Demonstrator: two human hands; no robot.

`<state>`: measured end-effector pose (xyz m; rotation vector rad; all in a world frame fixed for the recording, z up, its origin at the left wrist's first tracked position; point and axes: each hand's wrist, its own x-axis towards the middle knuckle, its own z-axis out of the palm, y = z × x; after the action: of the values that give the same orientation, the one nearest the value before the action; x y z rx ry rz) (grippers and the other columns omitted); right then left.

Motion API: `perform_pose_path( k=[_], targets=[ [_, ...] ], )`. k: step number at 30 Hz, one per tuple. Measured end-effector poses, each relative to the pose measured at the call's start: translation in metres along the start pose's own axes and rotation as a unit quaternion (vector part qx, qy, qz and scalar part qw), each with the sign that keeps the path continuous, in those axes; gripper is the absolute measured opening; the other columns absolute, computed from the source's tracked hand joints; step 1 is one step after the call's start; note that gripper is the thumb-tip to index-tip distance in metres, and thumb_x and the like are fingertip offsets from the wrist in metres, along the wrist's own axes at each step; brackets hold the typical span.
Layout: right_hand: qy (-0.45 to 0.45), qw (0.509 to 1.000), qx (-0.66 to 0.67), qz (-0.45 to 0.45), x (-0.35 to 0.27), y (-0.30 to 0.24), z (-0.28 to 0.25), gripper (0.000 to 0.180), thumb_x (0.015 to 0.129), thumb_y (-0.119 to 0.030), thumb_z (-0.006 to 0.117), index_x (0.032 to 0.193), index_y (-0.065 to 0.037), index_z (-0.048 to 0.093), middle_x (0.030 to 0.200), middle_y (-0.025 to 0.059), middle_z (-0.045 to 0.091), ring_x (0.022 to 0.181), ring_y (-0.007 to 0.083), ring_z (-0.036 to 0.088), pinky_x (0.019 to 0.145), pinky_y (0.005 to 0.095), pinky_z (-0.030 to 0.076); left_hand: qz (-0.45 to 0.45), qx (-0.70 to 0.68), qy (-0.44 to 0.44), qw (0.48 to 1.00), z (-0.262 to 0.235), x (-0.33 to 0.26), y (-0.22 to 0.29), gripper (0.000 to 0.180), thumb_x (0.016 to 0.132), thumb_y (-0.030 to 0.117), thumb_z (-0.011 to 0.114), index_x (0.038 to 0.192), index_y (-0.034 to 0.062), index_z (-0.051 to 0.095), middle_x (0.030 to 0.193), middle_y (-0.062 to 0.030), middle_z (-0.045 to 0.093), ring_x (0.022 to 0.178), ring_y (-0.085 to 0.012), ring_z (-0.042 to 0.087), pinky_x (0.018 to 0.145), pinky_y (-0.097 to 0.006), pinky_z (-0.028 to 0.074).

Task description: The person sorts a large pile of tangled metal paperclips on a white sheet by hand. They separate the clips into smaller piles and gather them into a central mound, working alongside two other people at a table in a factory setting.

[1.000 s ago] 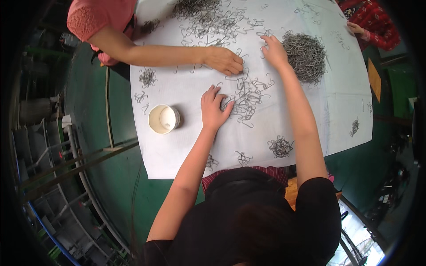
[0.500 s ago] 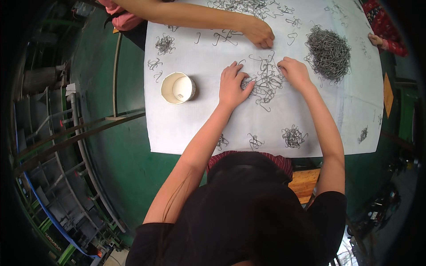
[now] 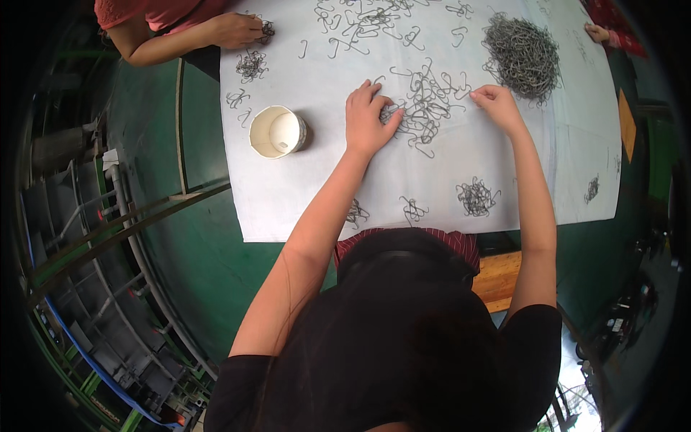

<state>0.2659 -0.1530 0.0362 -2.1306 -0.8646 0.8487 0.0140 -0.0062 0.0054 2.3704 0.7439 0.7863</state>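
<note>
A loose heap of bent metal wire hooks [image 3: 426, 104] lies on the white sheet in front of me. My left hand [image 3: 368, 124] rests at the heap's left edge, fingers spread, its thumb and fingertips against the nearest hooks. On the heap's right side, my right hand [image 3: 497, 106] pinches the end of a wire hook [image 3: 463, 91] between thumb and fingertips. The far end of that hook still lies near the others, and I cannot tell whether it touches them.
A white paper tub [image 3: 277, 132] stands left of my left hand. A dense hook mound [image 3: 523, 57] lies beyond my right hand. Small hook clusters [image 3: 476, 197] sit along the near edge. A co-worker's hand [image 3: 241, 30] is at the far left; another person's hand [image 3: 597, 32] rests far right.
My right hand has drawn slightly right, away from the heap, with a hook in its pinch. The co-worker's hand has gone from the far middle to a far-left cluster. My left hand stays beside the heap.
</note>
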Motion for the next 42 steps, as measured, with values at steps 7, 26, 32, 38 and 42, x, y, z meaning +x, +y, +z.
perform_pose_path(
  k=[7, 26, 32, 38, 42],
  targets=[
    [0.007, 0.965, 0.251, 0.080, -0.078, 0.001, 0.012, 0.016, 0.083, -0.018, 0.064, 0.087, -0.003, 0.066, 0.066, -0.0026, 0.056, 0.058, 0.0031, 0.044, 0.053, 0.0178, 0.035, 0.014, 0.013, -0.004, 1.000, -0.001, 0.000, -0.001, 0.022, 0.071, 0.026, 0.070, 0.083, 0.0079, 0.063, 0.113, -0.0139, 0.056, 0.117, -0.0335, 0.044, 0.095, -0.043, 0.033],
    [-0.008, 0.987, 0.149, 0.062, -0.213, 0.006, 0.073, 0.015, 0.081, -0.013, 0.063, 0.084, 0.001, 0.065, 0.067, 0.0038, 0.061, 0.061, 0.0079, 0.053, 0.057, 0.0239, 0.042, 0.102, 0.068, -0.057, 0.991, 0.005, -0.003, -0.017, 0.041, 0.075, 0.035, 0.067, 0.107, 0.0112, 0.059, 0.124, -0.0111, 0.050, 0.124, -0.0326, 0.036, 0.103, -0.043, 0.024],
    [0.080, 0.994, -0.052, 0.053, -0.207, 0.006, 0.041, 0.017, 0.080, -0.016, 0.063, 0.088, -0.002, 0.067, 0.074, 0.0131, 0.065, 0.062, 0.0187, 0.060, 0.060, 0.0270, 0.046, 0.092, 0.041, -0.071, 0.992, 0.000, -0.003, -0.017, 0.049, 0.075, 0.038, 0.066, 0.112, 0.0069, 0.055, 0.123, -0.0131, 0.050, 0.123, -0.0351, 0.036, 0.104, -0.044, 0.023],
    [0.181, 0.981, -0.031, 0.058, -0.206, 0.006, 0.009, 0.018, 0.082, -0.014, 0.061, 0.096, -0.005, 0.068, 0.078, 0.0133, 0.066, 0.058, 0.0175, 0.057, 0.058, 0.0279, 0.046, 0.075, 0.009, -0.086, 0.993, -0.008, -0.003, -0.010, 0.082, 0.063, 0.053, 0.072, 0.121, 0.0009, 0.046, 0.123, -0.0163, 0.050, 0.124, -0.0373, 0.035, 0.104, -0.047, 0.022],
    [0.152, 0.987, -0.043, 0.023, -0.177, -0.005, 0.016, 0.021, 0.081, -0.013, 0.061, 0.101, -0.008, 0.067, 0.082, 0.0115, 0.065, 0.059, 0.0184, 0.055, 0.058, 0.0289, 0.045, 0.061, 0.002, -0.090, 0.994, -0.009, -0.001, -0.008, 0.097, 0.050, 0.062, 0.075, 0.120, 0.0007, 0.047, 0.121, -0.0172, 0.050, 0.123, -0.0391, 0.037, 0.102, -0.048, 0.025]
  ],
)
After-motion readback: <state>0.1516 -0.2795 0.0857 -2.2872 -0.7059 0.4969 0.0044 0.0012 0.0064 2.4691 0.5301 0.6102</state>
